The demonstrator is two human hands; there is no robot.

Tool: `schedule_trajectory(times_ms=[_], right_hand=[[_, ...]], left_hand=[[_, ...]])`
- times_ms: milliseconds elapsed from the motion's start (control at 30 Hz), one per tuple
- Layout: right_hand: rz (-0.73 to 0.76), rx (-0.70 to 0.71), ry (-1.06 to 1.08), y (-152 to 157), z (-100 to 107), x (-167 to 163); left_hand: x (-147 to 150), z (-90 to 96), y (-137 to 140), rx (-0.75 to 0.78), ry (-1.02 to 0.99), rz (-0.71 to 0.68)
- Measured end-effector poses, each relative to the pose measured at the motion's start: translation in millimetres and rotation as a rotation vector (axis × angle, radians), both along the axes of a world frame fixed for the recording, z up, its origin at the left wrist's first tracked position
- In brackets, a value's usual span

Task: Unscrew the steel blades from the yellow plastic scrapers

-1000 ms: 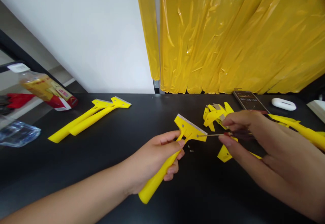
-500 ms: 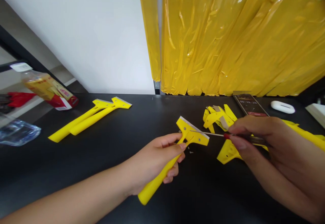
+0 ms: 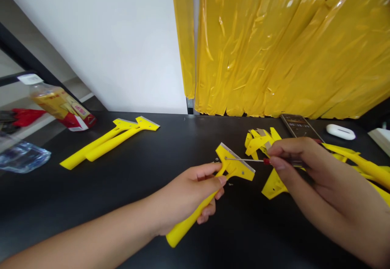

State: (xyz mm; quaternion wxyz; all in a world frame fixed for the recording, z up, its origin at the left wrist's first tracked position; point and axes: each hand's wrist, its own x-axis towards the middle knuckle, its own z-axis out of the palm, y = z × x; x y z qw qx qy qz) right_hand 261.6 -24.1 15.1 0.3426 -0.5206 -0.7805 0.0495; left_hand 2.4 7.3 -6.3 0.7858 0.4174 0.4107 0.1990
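Observation:
A yellow scraper (image 3: 239, 166) with a metal blade along its head is tilted up in my left hand (image 3: 195, 191), whose fingers wrap round the handle near the neck. My right hand (image 3: 317, 183) grips a screwdriver (image 3: 252, 160) with a red collar, its handle mostly hidden in the fingers. The thin shaft points left across the scraper's head, and its tip is at the upper of two screws there. Tiny screws (image 3: 230, 184) lie on the black table just beyond my left fingers. Behind my right hand sits a pile of yellow scraper plates (image 3: 258, 142).
Two bladed scrapers (image 3: 112, 141) lie on the table at left. More yellow scraper handles (image 3: 370, 165) lie at right, with another scraper head (image 3: 273, 185) partly under my right hand. A phone (image 3: 300, 126), a white earbud case (image 3: 340, 131) and a drink bottle (image 3: 62, 104) stand farther out.
The screwdriver has moved left, so its tip now meets the scraper's upper screw instead of the head's middle. My left hand still holds the scraper. The view has shifted slightly.

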Motion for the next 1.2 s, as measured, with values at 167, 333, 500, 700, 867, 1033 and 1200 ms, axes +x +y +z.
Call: schedule_trajectory(times_ms=[167, 333, 500, 700, 867, 1033, 1200], right_hand=[[-0.067, -0.032, 0.069, 4, -3, -1], [-0.081, -0.021, 0.049, 4, -3, 1], [-0.061, 0.091, -0.097, -6, 4, -1], [0.029, 0.154, -0.22, -17, 5, -6], [0.088, 0.112, -0.273, -15, 2, -1], [0.033, 0.061, -0.199, -7, 2, 6], [-0.029, 0.044, -0.107, -9, 0, 4]], left_hand=[[-1, 0.7, 0, -0.038, -0.013, 0.0], [-1, 0.7, 0, -0.021, -0.015, -0.005], [1, -2.6, -2, 0.078, 0.034, -0.058], [2, -0.6, -3, 0.144, 0.135, -0.139], [2, 1.0, 0, 0.12, 0.148, -0.165], [0, -1.0, 3, 0.098, 0.103, -0.174], [0, 0.5, 2, 0.112, 0.102, -0.198]])
